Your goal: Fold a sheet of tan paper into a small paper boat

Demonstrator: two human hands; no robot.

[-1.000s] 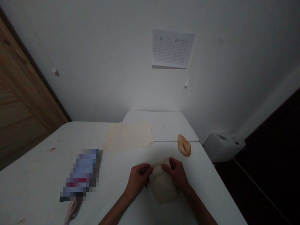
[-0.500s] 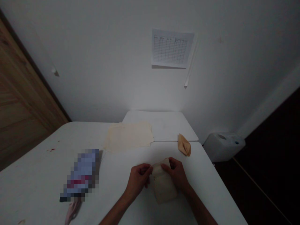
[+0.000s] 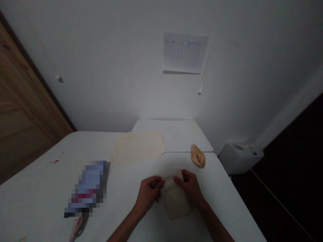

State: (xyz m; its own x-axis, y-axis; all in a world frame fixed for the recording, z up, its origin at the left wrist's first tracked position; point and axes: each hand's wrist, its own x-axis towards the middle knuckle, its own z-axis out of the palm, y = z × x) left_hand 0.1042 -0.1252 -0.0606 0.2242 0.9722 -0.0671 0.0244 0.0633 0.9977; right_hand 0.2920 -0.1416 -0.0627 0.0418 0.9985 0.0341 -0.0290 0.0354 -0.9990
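Observation:
A folded piece of beige paper [image 3: 178,203] is held between my two hands above the white table. My left hand [image 3: 149,191] pinches its upper left edge between thumb and fingers. On the upper right, my right hand [image 3: 190,186] grips it, the thumb lying on the near face and the fingers behind. A crease runs across the paper just below my thumbs. Beyond my right hand lies a small folded tan paper shape [image 3: 198,156]. Farther back to the left is a stack of flat beige paper sheets [image 3: 138,146].
A blurred-out blue item [image 3: 88,188] and a pink cloth-like strip [image 3: 77,228] lie on the left of the white table [image 3: 126,208]. A whitish plastic container [image 3: 239,158] stands off the right edge. A printed chart [image 3: 185,52] hangs on the wall.
Both hands keep nearly the same place and grip. The paper's fold has shifted slightly under my thumbs, and its surface looks a little flatter.

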